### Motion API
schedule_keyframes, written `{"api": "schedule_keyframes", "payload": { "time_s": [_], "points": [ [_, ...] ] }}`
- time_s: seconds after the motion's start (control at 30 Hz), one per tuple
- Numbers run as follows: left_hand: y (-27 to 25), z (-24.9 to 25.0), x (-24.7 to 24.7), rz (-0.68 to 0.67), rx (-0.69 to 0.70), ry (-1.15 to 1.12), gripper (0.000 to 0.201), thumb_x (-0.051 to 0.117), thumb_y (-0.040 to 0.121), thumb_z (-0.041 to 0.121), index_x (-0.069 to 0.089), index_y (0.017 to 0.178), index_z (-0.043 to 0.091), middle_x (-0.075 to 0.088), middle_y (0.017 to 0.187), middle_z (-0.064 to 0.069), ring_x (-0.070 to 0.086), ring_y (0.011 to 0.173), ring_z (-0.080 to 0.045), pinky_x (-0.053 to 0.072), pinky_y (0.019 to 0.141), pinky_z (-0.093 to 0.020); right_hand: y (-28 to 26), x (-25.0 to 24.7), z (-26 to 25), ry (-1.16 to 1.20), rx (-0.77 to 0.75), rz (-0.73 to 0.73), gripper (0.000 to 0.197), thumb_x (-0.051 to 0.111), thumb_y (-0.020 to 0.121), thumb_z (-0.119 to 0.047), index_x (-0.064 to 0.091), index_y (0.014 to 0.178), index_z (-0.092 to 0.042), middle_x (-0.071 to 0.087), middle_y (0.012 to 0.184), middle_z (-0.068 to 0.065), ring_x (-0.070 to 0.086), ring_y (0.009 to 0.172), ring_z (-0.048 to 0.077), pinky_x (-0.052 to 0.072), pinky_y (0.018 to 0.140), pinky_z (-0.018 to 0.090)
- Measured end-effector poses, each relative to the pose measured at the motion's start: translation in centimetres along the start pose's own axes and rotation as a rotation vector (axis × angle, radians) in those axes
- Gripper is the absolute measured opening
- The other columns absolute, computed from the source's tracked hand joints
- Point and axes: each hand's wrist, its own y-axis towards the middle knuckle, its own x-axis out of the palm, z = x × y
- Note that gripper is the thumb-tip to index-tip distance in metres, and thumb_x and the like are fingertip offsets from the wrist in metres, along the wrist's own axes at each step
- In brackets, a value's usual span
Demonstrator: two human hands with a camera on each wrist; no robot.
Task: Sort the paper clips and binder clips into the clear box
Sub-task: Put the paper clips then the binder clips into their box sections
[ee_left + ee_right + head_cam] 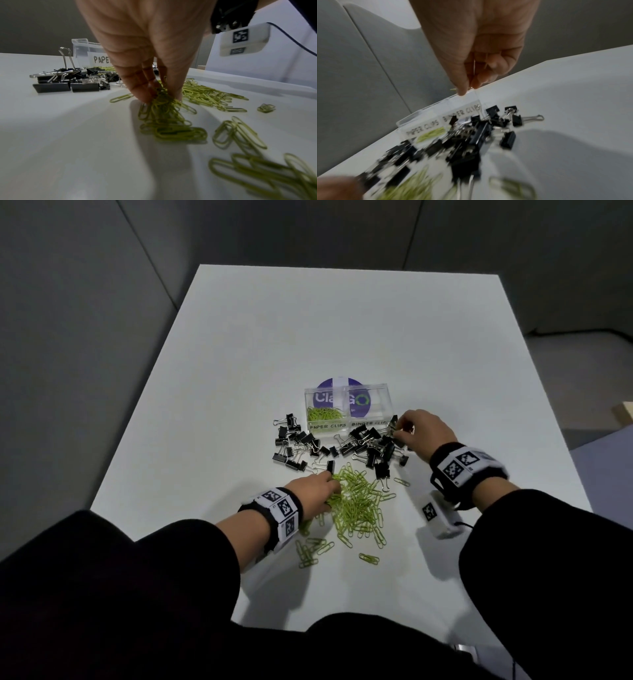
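Note:
The clear box [383, 392] has two compartments labelled PAPER CLIPS and BINDER CLIPS; some green paper clips [323, 414] lie in the left one. Black binder clips [363, 445] are scattered in front of it. A loose pile of green paper clips [359, 508] lies nearer me. My left hand [334, 487] pinches a bunch of paper clips [163, 102] at the pile's left edge, fingertips on the table. My right hand [399, 429] hovers by the box's right front corner, thumb and forefinger [462, 89] pinched on what looks like the thin wire handle of a binder clip [394, 422].
The white table [342, 330] ends in edges at left, right and far side. More binder clips [291, 446] lie left of the box front. Stray paper clips [313, 549] lie near my left wrist. A purple round logo [363, 409] shows through the box.

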Motion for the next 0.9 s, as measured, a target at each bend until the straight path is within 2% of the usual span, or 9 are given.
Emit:
{"api": "schedule_keyframes", "payload": {
  "time_s": [0.07, 0.23, 0.33, 0.43, 0.5, 0.6, 0.73, 0.83, 0.9],
  "points": [
    [-0.1, -0.1, -0.1, 0.010, 0.015, 0.009, 0.044, 0.058, 0.090, 0.020, 0.045, 0.131, 0.015, 0.046, 0.130, -0.006, 0.054, 0.111, -0.022, 0.049, 0.093, -0.032, -2.0, 0.7, -0.1, -0.024, -0.068, -0.049, 0.014, 0.056, 0.090, -0.025, 0.060, 0.098, -0.014, 0.056, 0.095, -0.001, 0.050, 0.083, 0.015, 0.037, 0.070, 0.026],
    [-0.2, -0.6, -0.2, 0.054, 0.066, 0.091, 0.045, 0.058, 0.089, 0.026, 0.045, 0.131, 0.018, 0.051, 0.128, -0.002, 0.054, 0.111, -0.020, 0.050, 0.089, -0.031, -5.5, 4.5, 0.0, -0.216, -0.215, -0.245, 0.019, 0.053, 0.092, -0.027, 0.059, 0.103, -0.013, 0.058, 0.105, 0.001, 0.051, 0.084, 0.011, 0.031, 0.058, 0.011],
    [-0.6, -1.0, -0.2, 0.066, 0.113, 0.111, 0.039, 0.055, 0.090, 0.033, 0.050, 0.126, 0.018, 0.053, 0.124, -0.001, 0.051, 0.112, -0.019, 0.048, 0.088, -0.031, -5.9, 5.8, -0.2, -0.206, -0.235, -0.305, 0.022, 0.053, 0.091, -0.030, 0.059, 0.104, -0.012, 0.059, 0.107, 0.002, 0.057, 0.094, 0.017, 0.039, 0.069, 0.018],
    [-1.0, -1.5, -0.1, 0.150, 0.139, 0.102, 0.045, 0.052, 0.091, 0.037, 0.047, 0.131, 0.019, 0.048, 0.129, -0.001, 0.049, 0.115, -0.018, 0.048, 0.092, -0.031, -5.8, 5.5, 0.4, -0.168, -0.180, -0.166, 0.028, 0.049, 0.094, -0.028, 0.057, 0.115, -0.012, 0.057, 0.117, 0.004, 0.056, 0.104, 0.019, 0.047, 0.082, 0.026],
    [-1.1, -1.7, 0.1, 0.200, 0.134, 0.105, 0.047, 0.050, 0.093, 0.033, 0.042, 0.137, 0.019, 0.044, 0.136, -0.001, 0.048, 0.118, -0.019, 0.046, 0.096, -0.031, -5.7, 5.2, 1.5, -0.203, -0.091, -0.095, 0.030, 0.045, 0.096, -0.022, 0.054, 0.122, -0.010, 0.053, 0.124, 0.009, 0.053, 0.111, 0.024, 0.048, 0.092, 0.034],
    [-1.1, -1.8, 0.2, 0.213, 0.126, 0.118, 0.046, 0.046, 0.095, 0.027, 0.038, 0.139, 0.020, 0.042, 0.142, -0.001, 0.046, 0.123, -0.019, 0.044, 0.101, -0.032, -6.2, 5.5, 2.2, -0.333, -0.029, -0.144, 0.030, 0.042, 0.094, -0.011, 0.051, 0.122, -0.005, 0.049, 0.128, 0.014, 0.048, 0.113, 0.028, 0.046, 0.093, 0.035],
    [-0.7, -1.6, 0.3, 0.216, 0.116, 0.121, 0.048, 0.046, 0.095, 0.024, 0.035, 0.141, 0.020, 0.041, 0.145, -0.001, 0.045, 0.126, -0.019, 0.041, 0.103, -0.031, -7.8, 6.9, 1.2, -0.353, -0.111, -0.119, 0.032, 0.042, 0.093, -0.005, 0.048, 0.125, -0.006, 0.047, 0.131, 0.013, 0.047, 0.114, 0.027, 0.045, 0.096, 0.033],
    [-0.5, -1.7, 0.3, 0.228, 0.100, 0.120, 0.049, 0.045, 0.095, 0.026, 0.034, 0.142, 0.019, 0.041, 0.144, -0.001, 0.045, 0.126, -0.019, 0.041, 0.104, -0.032, -8.7, 7.9, 0.3, -0.323, -0.173, -0.150, 0.030, 0.043, 0.095, -0.008, 0.051, 0.124, -0.008, 0.049, 0.128, 0.011, 0.049, 0.111, 0.024, 0.047, 0.097, 0.030],
    [-0.5, -1.7, 0.4, 0.218, 0.099, 0.117, 0.047, 0.045, 0.095, 0.029, 0.037, 0.140, 0.020, 0.044, 0.141, 0.000, 0.046, 0.122, -0.019, 0.043, 0.101, -0.032, -8.9, 7.9, -0.3, -0.296, -0.201, -0.170, 0.028, 0.041, 0.097, -0.017, 0.054, 0.121, -0.009, 0.052, 0.123, 0.009, 0.052, 0.107, 0.022, 0.050, 0.092, 0.032]
  ]
}}
